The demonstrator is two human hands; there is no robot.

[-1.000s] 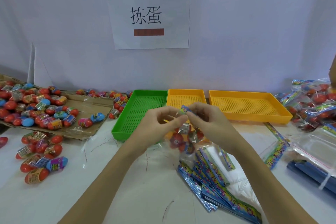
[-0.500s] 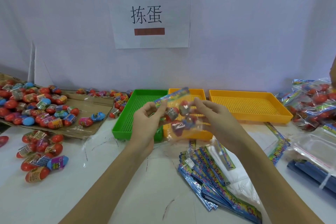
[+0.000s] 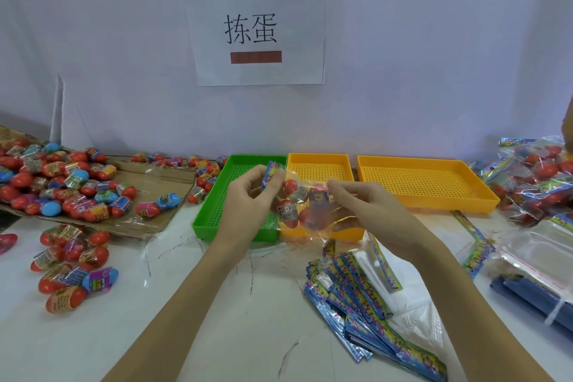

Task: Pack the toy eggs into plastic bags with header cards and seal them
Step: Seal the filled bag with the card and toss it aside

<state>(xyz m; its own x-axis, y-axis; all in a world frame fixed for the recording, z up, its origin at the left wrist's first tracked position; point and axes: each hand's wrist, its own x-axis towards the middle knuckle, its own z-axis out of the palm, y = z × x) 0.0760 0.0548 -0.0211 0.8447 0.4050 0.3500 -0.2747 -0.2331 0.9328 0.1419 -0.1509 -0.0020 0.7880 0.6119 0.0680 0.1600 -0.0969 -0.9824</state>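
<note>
You have the filled bag (image 3: pixel 305 211) lifted off the worktop (image 3: pixel 217 304), over the seam between the green tray (image 3: pixel 204 223) and the small yellow tray (image 3: pixel 319 161), turned sideways so the header card (image 3: pixel 270 175) points left. Your left hand (image 3: pixel 251 205) pinches that card end between thumb and fingertips, which looks like the place to press the seal down. Your right hand (image 3: pixel 362 211) cups the bottom of the bag from underneath with curled fingers, so the eggs (image 3: pixel 291 187) inside stay bunched away from the mouth and do not push the flap open. Whether the seal is already closed you cannot tell from here; the plastic hides the strip.

Everything you need sits within reach for a reason: loose eggs (image 3: pixel 71 270) piled on your left, more on the cardboard (image 3: pixel 145 170), spare bags with cards (image 3: pixel 366 295) fanned out just below your right forearm, and finished packs (image 3: pixel 539 177) heaped at far right. The big yellow tray (image 3: pixel 424 161) lies between you and that heap.
</note>
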